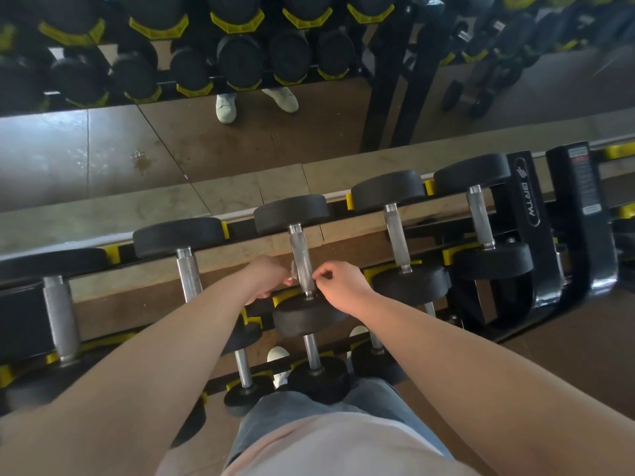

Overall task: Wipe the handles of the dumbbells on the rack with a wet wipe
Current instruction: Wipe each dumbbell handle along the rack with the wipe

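Both hands are working at one handle (301, 257) now, on the middle dumbbell (292, 213) of the top row. The left hand (269, 280) is sitting just left of that handle, fingers curled, pinching a small pale wipe (293, 270) that is peeking out between its fingertips and the steel. The right hand (342, 286) is sitting just right of the handle with its fingers curled in and thumb and forefinger pinched together against the bar. Whether it is gripping a corner of the wipe, I cannot tell.

The handle is running lengthwise away from the hands toward the mirror (103, 149), its far end leaning slightly left. Its near weight is lying just below the wrists, its far weight beyond the fingertips.

Counting the top row of the rack (529, 207), five dumbbells are showing. Two are lying left of the left hand, one between the hands, and two right of the right hand. All five handles are lying side by side and pointing the same way. Under the forearms, a lower row is showing at least three thinner handles, also pointing away. There is one wipe in play. Yellow cradles (450, 254) are holding the weights, and a white shoe (277, 355) is showing below the hands.
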`<state>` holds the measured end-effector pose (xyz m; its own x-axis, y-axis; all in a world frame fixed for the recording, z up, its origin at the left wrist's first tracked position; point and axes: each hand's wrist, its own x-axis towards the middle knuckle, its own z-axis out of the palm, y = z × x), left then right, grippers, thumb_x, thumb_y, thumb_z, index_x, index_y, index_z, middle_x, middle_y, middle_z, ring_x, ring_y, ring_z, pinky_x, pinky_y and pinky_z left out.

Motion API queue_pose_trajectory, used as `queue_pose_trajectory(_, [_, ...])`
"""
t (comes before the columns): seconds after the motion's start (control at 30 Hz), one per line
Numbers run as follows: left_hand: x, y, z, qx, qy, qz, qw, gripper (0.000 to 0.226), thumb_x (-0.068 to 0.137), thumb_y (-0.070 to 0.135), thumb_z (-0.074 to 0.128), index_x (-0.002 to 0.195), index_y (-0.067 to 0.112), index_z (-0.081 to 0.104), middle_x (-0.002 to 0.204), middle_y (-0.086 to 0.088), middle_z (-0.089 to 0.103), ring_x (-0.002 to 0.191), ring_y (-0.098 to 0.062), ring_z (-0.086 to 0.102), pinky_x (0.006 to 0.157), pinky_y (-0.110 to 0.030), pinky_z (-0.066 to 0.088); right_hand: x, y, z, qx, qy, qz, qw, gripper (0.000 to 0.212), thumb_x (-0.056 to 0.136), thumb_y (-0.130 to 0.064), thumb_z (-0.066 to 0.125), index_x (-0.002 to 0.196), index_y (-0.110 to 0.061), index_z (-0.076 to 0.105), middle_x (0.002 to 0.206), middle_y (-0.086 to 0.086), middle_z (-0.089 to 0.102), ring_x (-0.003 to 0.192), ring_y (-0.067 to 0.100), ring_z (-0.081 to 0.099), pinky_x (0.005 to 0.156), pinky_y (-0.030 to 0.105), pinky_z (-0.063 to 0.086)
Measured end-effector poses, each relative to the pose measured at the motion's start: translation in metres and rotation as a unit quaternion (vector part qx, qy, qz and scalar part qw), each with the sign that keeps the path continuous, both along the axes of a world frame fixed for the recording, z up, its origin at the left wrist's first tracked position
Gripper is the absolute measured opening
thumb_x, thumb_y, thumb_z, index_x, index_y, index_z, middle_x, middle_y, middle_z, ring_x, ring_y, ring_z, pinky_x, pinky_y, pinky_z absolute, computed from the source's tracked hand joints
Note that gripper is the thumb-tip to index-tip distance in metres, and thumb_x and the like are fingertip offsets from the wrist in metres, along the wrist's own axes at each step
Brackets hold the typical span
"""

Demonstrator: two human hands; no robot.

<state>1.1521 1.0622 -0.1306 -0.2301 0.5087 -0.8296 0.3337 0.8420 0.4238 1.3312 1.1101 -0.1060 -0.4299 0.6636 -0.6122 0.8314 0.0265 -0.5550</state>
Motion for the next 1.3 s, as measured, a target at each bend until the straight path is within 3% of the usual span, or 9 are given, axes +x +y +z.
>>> queue_pose_trajectory(0.1, [-0.005, -0.001, 0.011, 0.050, -0.034, 0.050, 0.997, 0.014, 0.095, 0.021, 0.064, 0.107, 0.020, 0.072, 0.077, -0.009, 0.057, 0.054, -0.015, 0.034, 0.046, -0.026, 0.030, 0.003, -0.001, 0.003, 0.006, 0.038, -0.032, 0.999, 0.024, 0.102, -0.023, 0.056, 0.124, -0.026, 0.065, 0.124, -0.007, 0.064, 0.102, 0.003, 0.057, 0.074, 0.014, 0.041])
queue_pose_trajectory(0.23, [0.008, 0.000, 0.028, 0.092, -0.091, 0.056, 0.990, 0.024, 0.095, 0.034, 0.070, 0.116, 0.023, 0.072, 0.095, -0.009, 0.075, 0.054, -0.012, 0.039, 0.048, -0.023, 0.033, 0.008, 0.003, 0.014, 0.024, 0.107, -0.028, 0.994, 0.042, 0.100, -0.023, 0.061, 0.141, -0.026, 0.054, 0.124, -0.009, 0.065, 0.099, 0.000, 0.061, 0.074, 0.011, 0.044])
queue_pose_trajectory(0.37, [0.036, 0.010, 0.037, 0.115, -0.097, 0.089, 0.985, 0.023, 0.093, 0.034, 0.072, 0.114, 0.025, 0.073, 0.097, -0.008, 0.073, 0.059, -0.010, 0.045, 0.058, -0.025, 0.040, 0.027, 0.014, 0.024, 0.062, 0.133, 0.040, 0.988, 0.041, 0.102, -0.024, 0.060, 0.143, -0.024, 0.056, 0.131, -0.005, 0.066, 0.112, 0.007, 0.064, 0.090, 0.017, 0.047])
queue_pose_trajectory(0.53, [0.079, 0.027, 0.048, 0.153, -0.116, 0.108, 0.975, 0.026, 0.094, 0.041, 0.070, 0.115, 0.025, 0.073, 0.103, -0.006, 0.072, 0.058, -0.009, 0.045, 0.061, -0.026, 0.042, 0.067, 0.038, 0.027, 0.082, 0.129, 0.045, 0.987, 0.038, 0.106, -0.022, 0.052, 0.143, -0.020, 0.055, 0.132, 0.001, 0.065, 0.116, 0.014, 0.063, 0.095, 0.023, 0.051])
queue_pose_trajectory(0.63, [0.111, 0.045, 0.056, 0.170, -0.059, 0.121, 0.976, 0.007, 0.095, 0.035, 0.071, 0.103, 0.034, 0.071, 0.101, 0.000, 0.071, 0.061, -0.009, 0.048, 0.061, -0.024, 0.043, 0.094, 0.058, 0.025, 0.070, 0.135, 0.023, 0.988, 0.042, 0.107, -0.025, 0.048, 0.149, -0.022, 0.048, 0.136, 0.001, 0.064, 0.121, 0.016, 0.063, 0.101, 0.033, 0.054])
queue_pose_trajectory(0.8, [0.153, 0.070, 0.058, 0.166, -0.074, 0.172, 0.968, 0.014, 0.095, 0.030, 0.073, 0.109, 0.027, 0.072, 0.086, -0.004, 0.061, 0.062, -0.012, 0.045, 0.056, -0.024, 0.037, 0.134, 0.100, 0.022, 0.083, 0.142, -0.013, 0.986, 0.028, 0.103, -0.025, 0.058, 0.129, -0.019, 0.065, 0.116, -0.003, 0.069, 0.093, 0.003, 0.062, 0.072, 0.011, 0.046])
queue_pose_trajectory(1.0, [0.202, 0.092, 0.057, 0.169, 0.010, 0.210, 0.963, 0.019, 0.091, 0.037, 0.076, 0.106, 0.028, 0.069, 0.102, 0.004, 0.067, 0.090, -0.011, 0.060, 0.069, -0.025, 0.049, 0.162, 0.124, 0.018, 0.027, 0.192, -0.065, 0.979, 0.026, 0.098, -0.033, 0.065, 0.121, -0.022, 0.071, 0.105, -0.008, 0.071, 0.089, 0.006, 0.067, 0.081, 0.024, 0.059])
queue_pose_trajectory(1.1, [0.219, 0.099, 0.059, 0.185, 0.015, 0.230, 0.955, 0.018, 0.093, 0.035, 0.074, 0.110, 0.028, 0.072, 0.100, 0.012, 0.066, 0.090, -0.003, 0.058, 0.068, -0.024, 0.047, 0.169, 0.130, 0.017, -0.047, 0.217, -0.087, 0.971, 0.028, 0.100, -0.034, 0.063, 0.125, -0.024, 0.071, 0.094, -0.006, 0.073, 0.082, 0.016, 0.071, 0.079, 0.032, 0.063])
queue_pose_trajectory(1.3, [0.230, 0.103, 0.061, 0.168, -0.036, 0.278, 0.945, 0.023, 0.096, 0.043, 0.068, 0.112, 0.027, 0.073, 0.106, 0.002, 0.071, 0.094, -0.016, 0.063, 0.071, -0.027, 0.050, 0.179, 0.145, 0.014, -0.051, 0.227, -0.069, 0.970, 0.010, 0.093, -0.026, 0.073, 0.103, -0.029, 0.076, 0.088, -0.013, 0.073, 0.078, 0.011, 0.071, 0.069, 0.016, 0.058])
